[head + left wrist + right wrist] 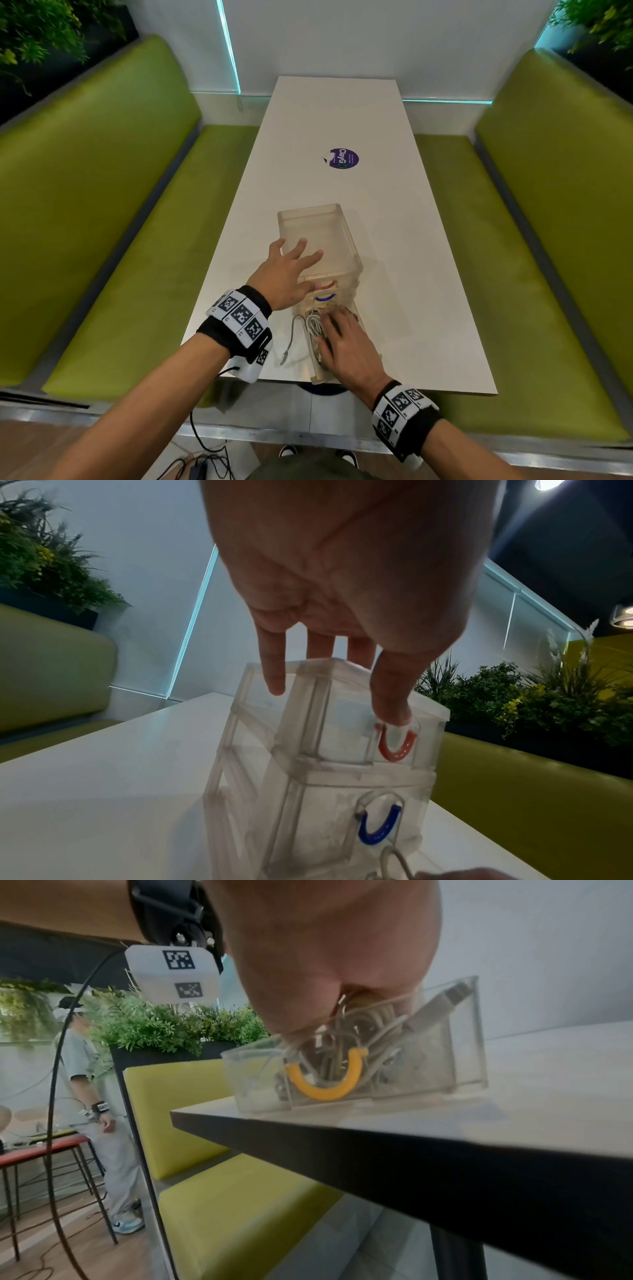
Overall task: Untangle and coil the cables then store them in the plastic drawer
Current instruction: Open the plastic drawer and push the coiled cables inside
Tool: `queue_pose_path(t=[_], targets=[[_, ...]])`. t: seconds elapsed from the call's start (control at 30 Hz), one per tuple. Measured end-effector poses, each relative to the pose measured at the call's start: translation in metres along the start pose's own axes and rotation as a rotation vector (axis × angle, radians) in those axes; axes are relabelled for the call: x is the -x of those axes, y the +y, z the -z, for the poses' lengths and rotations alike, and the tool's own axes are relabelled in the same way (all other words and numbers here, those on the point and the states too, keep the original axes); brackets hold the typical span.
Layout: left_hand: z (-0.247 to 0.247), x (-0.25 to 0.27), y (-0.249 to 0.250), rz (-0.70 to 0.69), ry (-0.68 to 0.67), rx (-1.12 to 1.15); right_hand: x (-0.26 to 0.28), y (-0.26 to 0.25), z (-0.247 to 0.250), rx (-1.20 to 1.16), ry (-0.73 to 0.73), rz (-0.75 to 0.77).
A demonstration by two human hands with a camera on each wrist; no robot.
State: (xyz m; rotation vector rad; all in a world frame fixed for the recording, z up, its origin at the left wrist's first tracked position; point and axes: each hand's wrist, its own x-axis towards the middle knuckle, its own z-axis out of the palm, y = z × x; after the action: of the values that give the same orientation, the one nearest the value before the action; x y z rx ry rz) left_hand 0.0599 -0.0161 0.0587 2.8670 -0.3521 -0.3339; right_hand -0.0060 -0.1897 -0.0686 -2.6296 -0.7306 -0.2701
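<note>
Right hand [346,346] presses cables [317,329].

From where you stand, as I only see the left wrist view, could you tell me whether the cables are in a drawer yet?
Observer: Mostly; the right hand presses a bundle of white cables into the pulled-out bottom drawer.
Operator: Is anything left outside?
Observer: Yes, one grey cable end lies on the table beside the drawer.
Operator: Does anything stand high inside?
Observer: A USB plug leans tilted against the drawer's wall, near its rim.
</note>
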Motion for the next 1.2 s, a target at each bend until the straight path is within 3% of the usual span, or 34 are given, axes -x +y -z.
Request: queue_pose_path(t=[0.23,0.37,0.53,0.73,0.93,1.03,1.2], targets=[[0.001,0.000,0.001,0.015,0.007,0.038,-0.009,-0.005,0.013,-0.119,-0.141,-0.110],[0.002,0.001,0.002,0.012,-0.011,0.012,-0.009,0.003,0.001,-0.045,-0.055,-0.028],[0.004,0.001,0.004,0.014,-0.014,-0.011,-0.013,0.003,-0.001,0.142,0.017,-0.081],[0.005,0.000,0.004,0.028,-0.016,-0.012,-0.010,0.006,0.007,0.018,0.040,-0.042],[0.007,0.000,0.006,0.036,-0.021,0.013,0.015,-0.014,0.003,0.008,-0.205,-0.084],[0.008,0.002,0.007,0.036,-0.027,0.019,0.014,-0.006,0.006,0.002,-0.253,-0.061],[0.010,0.000,0.008,0.022,-0.040,-0.009,-0.010,0.008,0.011,-0.126,-0.178,-0.026]])
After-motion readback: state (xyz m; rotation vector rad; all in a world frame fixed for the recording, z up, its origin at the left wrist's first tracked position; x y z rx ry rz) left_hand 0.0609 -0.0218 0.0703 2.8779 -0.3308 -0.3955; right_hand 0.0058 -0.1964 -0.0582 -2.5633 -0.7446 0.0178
